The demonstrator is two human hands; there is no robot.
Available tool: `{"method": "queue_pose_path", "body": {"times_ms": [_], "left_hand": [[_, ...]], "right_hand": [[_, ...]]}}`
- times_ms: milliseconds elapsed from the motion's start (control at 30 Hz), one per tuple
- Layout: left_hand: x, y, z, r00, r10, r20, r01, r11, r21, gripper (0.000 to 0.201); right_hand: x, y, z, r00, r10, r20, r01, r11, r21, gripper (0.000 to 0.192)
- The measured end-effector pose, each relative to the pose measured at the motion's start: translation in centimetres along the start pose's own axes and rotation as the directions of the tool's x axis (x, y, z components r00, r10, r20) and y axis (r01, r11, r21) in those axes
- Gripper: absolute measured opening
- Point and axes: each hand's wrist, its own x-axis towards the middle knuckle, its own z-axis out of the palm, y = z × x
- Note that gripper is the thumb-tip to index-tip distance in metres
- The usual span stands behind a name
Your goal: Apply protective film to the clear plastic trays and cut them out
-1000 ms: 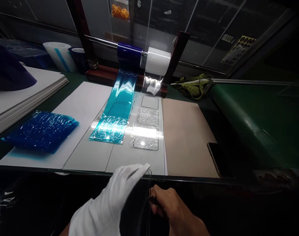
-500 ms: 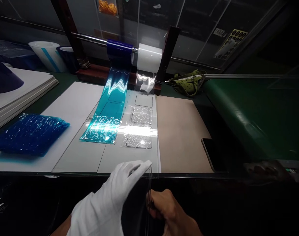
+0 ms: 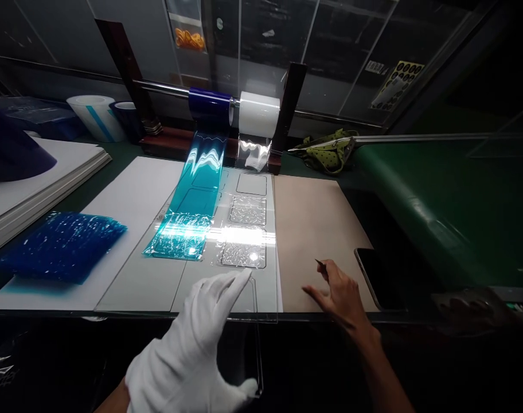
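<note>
My left hand [image 3: 192, 338], in a white glove, grips a thin clear panel [image 3: 258, 355] by its edges, fingers at the top and thumb at the bottom. The panel stands upright over the table's front edge. My bare right hand [image 3: 341, 292] hovers over the brown sheet [image 3: 308, 229], its thumb stretched out to the side. From its fingers pokes the dark tip of a small pointed tool [image 3: 319, 263], mostly hidden. Ahead of my left hand, a strip of blue film [image 3: 196, 195] and pieces of clear wrinkled film [image 3: 246, 249] lie on a marked board.
Rolls of blue film [image 3: 210, 109] and white film [image 3: 259, 112] hang on a metal rod. Stacked blue film pieces [image 3: 63, 246] lie at left. A phone [image 3: 377, 278] rests right of the brown sheet, near a green patterned pouch [image 3: 328, 152].
My right hand has left the panel's lower edge and moved up and right over the brown sheet. My left hand has kept hold of the panel, its thumb now showing below.
</note>
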Motion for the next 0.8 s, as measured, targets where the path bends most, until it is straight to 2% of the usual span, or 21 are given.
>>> {"method": "queue_pose_path", "body": {"times_ms": [33,67,100,167,233,300,367,400,467,567,667,800], "left_hand": [[-0.1,-0.3,-0.2,0.997,-0.054,0.047,0.062,0.981,-0.185,0.108],[-0.2,-0.6,-0.3,0.991,-0.080,0.109,0.115,0.924,-0.364,0.103],[-0.1,-1.0,-0.3,0.980,-0.079,0.185,0.170,0.818,-0.550,0.097],[0.4,-1.8,-0.1,0.951,-0.008,0.309,0.266,0.527,-0.807,0.090],[1.0,-2.5,0.6,0.927,0.054,0.371,0.349,0.233,-0.908,0.098],[1.6,-2.9,1.3,0.905,0.098,0.415,0.423,-0.080,-0.903,0.106],[2.0,-2.9,1.9,0.886,0.133,0.444,0.463,-0.263,-0.847,0.107],[2.2,-2.8,2.1,0.881,0.145,0.450,0.472,-0.322,-0.821,0.106],[2.5,-2.6,2.3,0.890,0.158,0.428,0.455,-0.353,-0.817,0.101],[3.0,-2.6,2.3,0.913,0.139,0.383,0.407,-0.365,-0.837,0.093],[3.5,-3.1,2.4,0.917,0.099,0.386,0.395,-0.364,-0.843,0.091],[5.0,-3.6,2.2,0.929,0.134,0.344,0.369,-0.374,-0.851,0.092]], "right_hand": [[0.9,1.6,0.5,1.000,0.003,0.014,-0.002,0.996,-0.091,0.052],[1.6,2.8,0.9,1.000,-0.002,0.023,0.006,0.990,-0.141,0.050],[2.2,3.6,1.3,0.999,-0.013,0.029,0.017,0.986,-0.167,0.049],[2.7,3.7,1.6,0.998,-0.066,-0.003,0.065,0.983,-0.171,0.053],[2.7,1.8,0.9,0.983,-0.169,-0.065,0.156,0.973,-0.172,0.063],[2.3,-1.6,-0.4,0.948,-0.304,-0.097,0.290,0.947,-0.136,0.075],[1.8,-5.4,-1.7,0.905,-0.424,-0.042,0.423,0.906,-0.034,0.090],[1.8,-7.2,-2.2,0.877,-0.480,-0.009,0.480,0.877,0.021,0.096],[1.9,-10.0,-2.4,0.811,-0.585,0.026,0.580,0.808,0.102,0.104],[2.8,-12.1,-1.4,0.743,-0.668,0.048,0.656,0.741,0.143,0.106],[3.9,-12.6,-0.3,0.715,-0.695,0.083,0.682,0.718,0.141,0.109],[5.2,-12.5,-0.2,0.699,-0.702,0.134,0.694,0.712,0.110,0.113]]}}
